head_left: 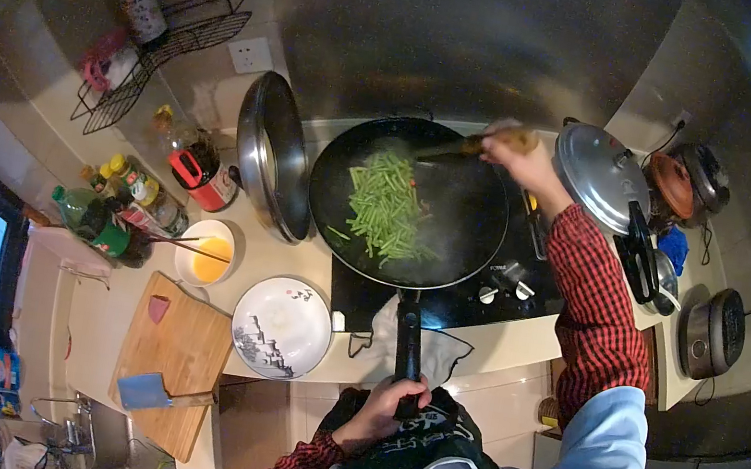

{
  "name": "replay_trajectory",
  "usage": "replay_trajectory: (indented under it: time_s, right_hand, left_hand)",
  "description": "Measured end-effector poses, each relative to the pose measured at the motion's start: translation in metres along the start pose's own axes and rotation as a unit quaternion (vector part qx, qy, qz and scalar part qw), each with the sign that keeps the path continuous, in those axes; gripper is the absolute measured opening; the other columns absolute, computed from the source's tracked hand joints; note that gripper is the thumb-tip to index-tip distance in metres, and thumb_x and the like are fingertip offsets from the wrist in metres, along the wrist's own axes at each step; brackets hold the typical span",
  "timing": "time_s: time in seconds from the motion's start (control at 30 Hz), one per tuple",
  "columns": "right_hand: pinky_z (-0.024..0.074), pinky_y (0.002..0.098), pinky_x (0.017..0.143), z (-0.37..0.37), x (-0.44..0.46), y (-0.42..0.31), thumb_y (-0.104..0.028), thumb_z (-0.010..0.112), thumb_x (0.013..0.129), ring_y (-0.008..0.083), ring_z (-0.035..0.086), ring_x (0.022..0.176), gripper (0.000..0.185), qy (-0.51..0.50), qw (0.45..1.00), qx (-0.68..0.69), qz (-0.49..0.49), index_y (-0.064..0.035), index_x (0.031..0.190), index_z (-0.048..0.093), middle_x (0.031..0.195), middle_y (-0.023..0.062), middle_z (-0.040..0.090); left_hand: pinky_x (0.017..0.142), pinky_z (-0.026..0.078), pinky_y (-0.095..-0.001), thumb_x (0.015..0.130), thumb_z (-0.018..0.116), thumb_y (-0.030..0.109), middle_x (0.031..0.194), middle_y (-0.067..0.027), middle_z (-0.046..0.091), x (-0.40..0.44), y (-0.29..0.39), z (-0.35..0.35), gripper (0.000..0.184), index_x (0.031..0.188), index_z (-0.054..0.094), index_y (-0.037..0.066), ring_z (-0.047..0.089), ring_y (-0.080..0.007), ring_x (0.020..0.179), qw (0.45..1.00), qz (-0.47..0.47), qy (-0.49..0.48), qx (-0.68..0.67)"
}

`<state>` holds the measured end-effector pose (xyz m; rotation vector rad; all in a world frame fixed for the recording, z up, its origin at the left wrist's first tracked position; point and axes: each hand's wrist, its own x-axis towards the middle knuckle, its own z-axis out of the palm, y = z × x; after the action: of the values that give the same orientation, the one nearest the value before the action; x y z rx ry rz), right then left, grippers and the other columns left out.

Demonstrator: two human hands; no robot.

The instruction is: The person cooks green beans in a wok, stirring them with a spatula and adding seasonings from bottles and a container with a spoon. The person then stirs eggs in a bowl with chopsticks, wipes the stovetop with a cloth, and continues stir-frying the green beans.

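My left hand (391,406) is closed round the black handle of a large wok (462,238), which sits over the stove. Cut green beans (386,207) lie heaped in the left half of the wok, with a few red bits among them and some steam above. Over the far right rim, my right hand (516,151) grips a wooden spatula (454,149). Its shaft slants down to the left toward the beans. The hand is slightly blurred, and the tip of the spatula is hard to make out.
Left of the wok leans a wok lid (276,157). A bowl of beaten egg (210,258) with chopsticks, a patterned plate (282,329) and a cutting board (186,332) with a cleaver (146,391) stand nearer. A pressure cooker (599,171) stands right; stove knobs (487,296) are in front.
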<state>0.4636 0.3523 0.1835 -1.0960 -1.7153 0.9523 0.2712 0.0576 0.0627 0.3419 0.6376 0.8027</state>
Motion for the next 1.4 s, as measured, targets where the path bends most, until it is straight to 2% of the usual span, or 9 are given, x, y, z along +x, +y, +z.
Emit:
replay_trajectory:
  time_s: [0.1,0.4,0.57,0.7,0.87,1.0,1.1,1.3,1.4]
  right_hand:
    - [0.0462,0.0300,0.066,0.013,-0.023,-0.047,-0.002,0.063,0.067,0.0212,0.058,0.074,0.019,-0.205,0.923,-0.201,-0.256,-0.0026,0.085,0.058,0.080,0.0091,0.058]
    - [0.0461,0.0324,0.059,-0.018,-0.075,-0.174,-0.008,0.065,0.066,0.0261,0.057,0.069,0.018,-0.391,0.854,-0.241,-0.246,-0.0035,0.083,0.061,0.080,0.0116,0.057]
    - [0.0459,0.0320,0.063,-0.006,-0.075,-0.118,-0.007,0.061,0.067,0.0268,0.057,0.072,0.018,-0.341,0.883,-0.277,-0.166,-0.0020,0.084,0.058,0.080,0.0123,0.057]
    - [0.0460,0.0278,0.058,-0.033,-0.062,-0.094,-0.009,0.060,0.070,0.0148,0.058,0.065,0.016,-0.050,0.974,-0.216,-0.040,-0.0022,0.083,0.058,0.072,0.0058,0.059]
    - [0.0462,0.0250,0.045,-0.063,-0.018,-0.030,-0.012,0.057,0.072,0.0146,0.058,0.049,0.016,0.182,0.963,-0.156,0.124,0.0035,0.075,0.055,0.062,0.0070,0.058]
    - [0.0478,0.0238,0.045,-0.028,-0.023,-0.001,-0.008,0.059,0.074,0.0154,0.059,0.052,0.014,0.160,0.974,0.088,0.136,0.0028,0.081,0.054,0.071,0.0086,0.059]
    - [0.0488,0.0231,0.057,-0.036,-0.028,-0.035,-0.010,0.059,0.076,0.0152,0.060,0.063,0.020,0.017,0.999,0.028,0.028,0.0017,0.091,0.053,0.078,0.0112,0.059]
    - [0.0472,0.0262,0.062,-0.032,0.015,-0.017,-0.012,0.062,0.072,0.0128,0.058,0.066,0.020,0.042,0.971,-0.227,-0.065,-0.0002,0.087,0.058,0.078,0.0068,0.062]
    - [0.0463,0.0284,0.067,0.004,0.011,-0.023,-0.013,0.062,0.072,0.0140,0.058,0.073,0.016,-0.019,0.985,-0.150,-0.085,-0.0054,0.086,0.060,0.080,0.0055,0.062]
  left_hand:
    - [0.056,0.033,-0.0204,0.078,0.048,0.026,0.067,0.0002,0.044,0.002,-0.003,-0.004,0.018,0.081,0.045,0.009,0.041,-0.0092,0.061,0.999,-0.021,-0.010,0.029]
    - [0.057,0.033,-0.0215,0.079,0.047,0.025,0.067,0.0001,0.044,0.001,-0.001,-0.003,0.018,0.082,0.046,0.008,0.042,-0.0091,0.063,0.999,-0.022,-0.014,0.046]
    - [0.055,0.033,-0.0212,0.078,0.048,0.023,0.066,-0.0008,0.047,0.001,-0.001,0.002,0.017,0.080,0.048,0.007,0.042,-0.0088,0.061,0.999,-0.019,-0.001,0.029]
    - [0.053,0.033,-0.0207,0.077,0.049,0.023,0.065,-0.0009,0.048,0.002,-0.002,0.000,0.017,0.079,0.049,0.006,0.042,-0.0081,0.059,0.999,-0.009,0.004,0.030]
    - [0.054,0.033,-0.0208,0.077,0.049,0.023,0.065,-0.0010,0.048,0.000,0.000,0.001,0.018,0.081,0.049,0.005,0.042,-0.0083,0.059,0.999,-0.017,0.007,0.033]
    - [0.057,0.033,-0.0211,0.077,0.050,0.020,0.065,-0.0018,0.048,-0.002,0.003,0.006,0.016,0.083,0.048,0.005,0.044,-0.0091,0.062,1.000,-0.004,0.010,0.015]
    - [0.059,0.033,-0.0216,0.077,0.050,0.018,0.066,-0.0022,0.048,-0.001,0.002,0.002,0.016,0.085,0.048,0.004,0.044,-0.0097,0.064,1.000,-0.022,0.002,0.000]
    - [0.059,0.032,-0.0212,0.078,0.048,0.020,0.066,-0.0007,0.047,0.001,-0.003,-0.001,0.016,0.079,0.049,0.005,0.043,-0.0088,0.064,1.000,-0.012,0.000,0.012]
    - [0.059,0.032,-0.0208,0.078,0.048,0.021,0.066,0.0001,0.047,-0.006,0.006,0.009,0.017,0.076,0.049,0.005,0.043,-0.0083,0.064,0.999,0.001,0.000,0.037]
